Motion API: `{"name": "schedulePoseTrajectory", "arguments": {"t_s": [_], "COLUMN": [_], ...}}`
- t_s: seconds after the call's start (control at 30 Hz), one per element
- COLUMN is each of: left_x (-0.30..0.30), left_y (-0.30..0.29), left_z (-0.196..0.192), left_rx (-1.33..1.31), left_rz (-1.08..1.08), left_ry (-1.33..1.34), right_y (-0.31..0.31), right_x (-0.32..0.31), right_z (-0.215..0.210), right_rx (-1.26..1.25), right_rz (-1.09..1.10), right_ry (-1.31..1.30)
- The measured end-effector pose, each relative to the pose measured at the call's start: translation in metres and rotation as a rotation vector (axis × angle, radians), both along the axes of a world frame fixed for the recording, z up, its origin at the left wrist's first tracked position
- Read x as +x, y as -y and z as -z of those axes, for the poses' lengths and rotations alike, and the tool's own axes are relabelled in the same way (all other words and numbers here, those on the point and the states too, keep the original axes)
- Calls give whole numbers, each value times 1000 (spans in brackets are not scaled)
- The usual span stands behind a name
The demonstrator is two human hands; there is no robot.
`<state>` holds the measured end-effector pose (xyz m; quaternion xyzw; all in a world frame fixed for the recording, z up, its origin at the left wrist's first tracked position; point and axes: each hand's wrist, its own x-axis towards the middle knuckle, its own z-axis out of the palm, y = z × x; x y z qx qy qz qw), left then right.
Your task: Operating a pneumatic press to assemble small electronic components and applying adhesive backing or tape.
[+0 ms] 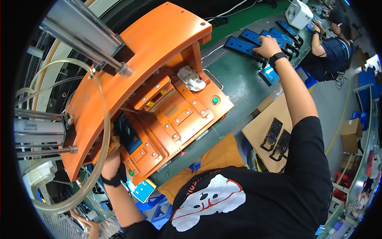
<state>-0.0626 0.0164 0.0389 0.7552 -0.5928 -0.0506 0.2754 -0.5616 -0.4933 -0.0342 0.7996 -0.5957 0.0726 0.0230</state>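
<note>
"Head view: where's the right hand (269, 47), and what lies by it?"

"At the far right of the green table (234, 77), over a row of blue panels (238, 45). The leftmost panel lies just left of the fingertips; the others lie to the right and beyond."

"Is one gripped?"

"The fingers bend over the row, but I can't tell whether they've closed on a panel."

"And the left hand (110, 165)?"

"At the near left of the orange press (159, 34). A dark panel (128, 134) lies in the press, just to the right of that hand and a little beyond it. The fingers are mostly hidden, so I can't tell whether they grip anything."

"How many of each?"

"At least five blue panels; they overlap, so the exact number is unclear. One dark panel in the press. One small bright-blue panel (269, 75) below the right wrist. Two black brackets (273, 130) on one cardboard sheet (254, 128), nearer, on the right. One orange press, with two green buttons (215, 100) along its near side and one white cloth (191, 78) at its right."

"Anyone else?"

"One co-worker (334, 49) at the far right, near one white fan (299, 15)."
</note>
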Motion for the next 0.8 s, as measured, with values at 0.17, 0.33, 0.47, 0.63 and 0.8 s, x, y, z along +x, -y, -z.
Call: {"name": "schedulePoseTrajectory", "arguments": {"t_s": [0.17, 0.33, 0.47, 0.63, 0.8], "left_x": [-37, -48, -58, -59, -62], "left_y": [-34, -82, -90, -92, -80], "left_z": [-2, 36, 48, 62, 64], "left_rx": [-51, -324, -392, -386, -363], "left_rz": [-154, -187, -331, -321, -344], "left_ry": [-115, -145, -326, -414, -303], "right_y": [19, 39, 31, 13, -23], "right_x": [-18, 4, 28, 41, 67], "right_z": [1, 16, 14, -10, -35], "right_rx": [225, 256, 180, 142, 78], "right_rz": [226, 196, 114, -56, -179], "right_ry": [-251, -49, 32, 265, 449]}}
